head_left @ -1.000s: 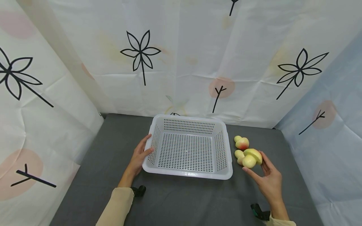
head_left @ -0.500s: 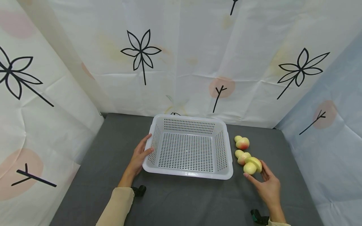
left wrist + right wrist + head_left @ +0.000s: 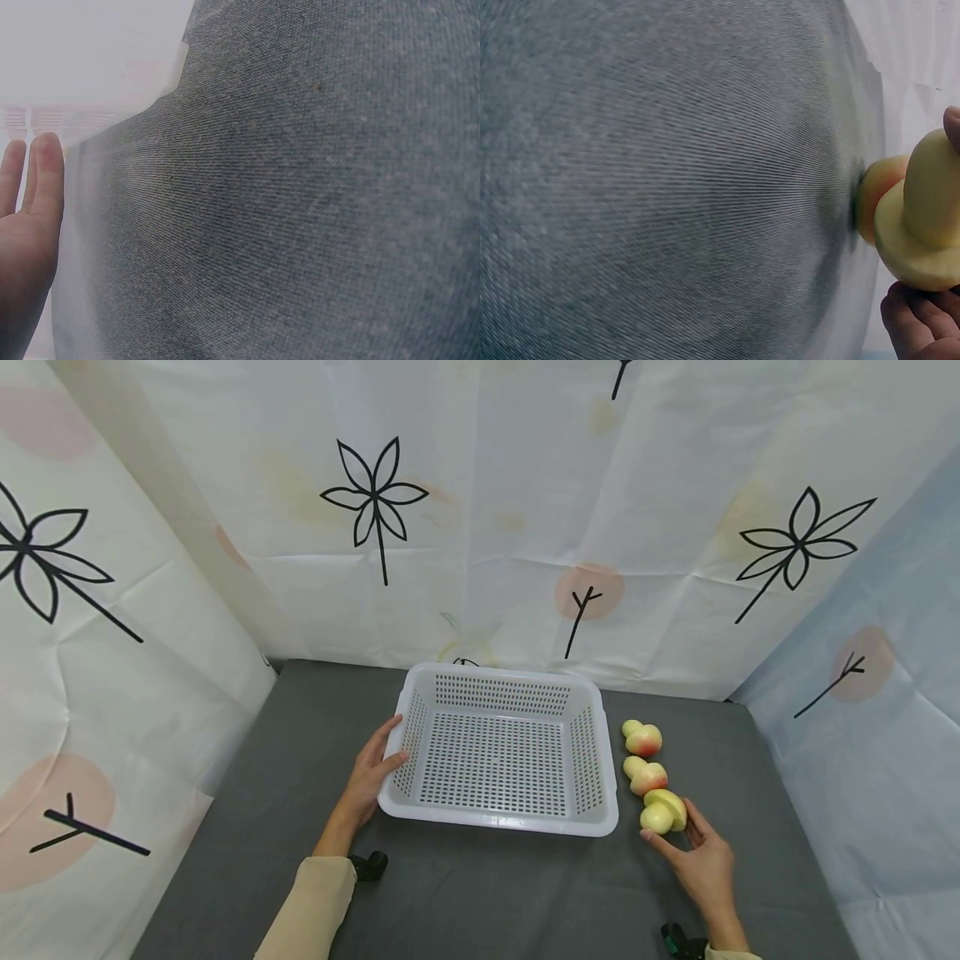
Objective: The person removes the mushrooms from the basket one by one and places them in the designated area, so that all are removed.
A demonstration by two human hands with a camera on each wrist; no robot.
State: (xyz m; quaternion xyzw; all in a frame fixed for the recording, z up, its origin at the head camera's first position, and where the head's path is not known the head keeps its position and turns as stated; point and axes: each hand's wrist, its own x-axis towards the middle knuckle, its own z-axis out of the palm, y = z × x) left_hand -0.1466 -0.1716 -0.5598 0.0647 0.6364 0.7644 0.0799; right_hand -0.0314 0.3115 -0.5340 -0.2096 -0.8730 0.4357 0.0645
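Observation:
A white perforated plastic basket (image 3: 491, 764) stands on the dark grey tabletop. My left hand (image 3: 369, 781) grips its left rim, the thumb over the edge and the fingers along the outer side. At the basket's right, my right hand (image 3: 701, 860) pinches a pale yellow toy mushroom (image 3: 667, 810) between thumb and fingers, its cap toward the hand's far side. Two more mushrooms lie beyond it: a yellow-and-red one (image 3: 651, 778) close by, and another yellow-and-red one (image 3: 643, 740) farther back. In the right wrist view the held mushroom (image 3: 915, 240) partly hides one behind it.
White curtains printed with black flowers (image 3: 373, 497) enclose the table (image 3: 480, 902) at the back and both sides. A thin black wire (image 3: 465, 661) shows behind the basket's far rim. Black wrist devices (image 3: 371, 866) sit at both wrists.
My right hand has moved toward me and slightly left with the yellow mushroom, bringing it nearer the table and uncovering the middle mushroom. The left hand and basket have stayed put.

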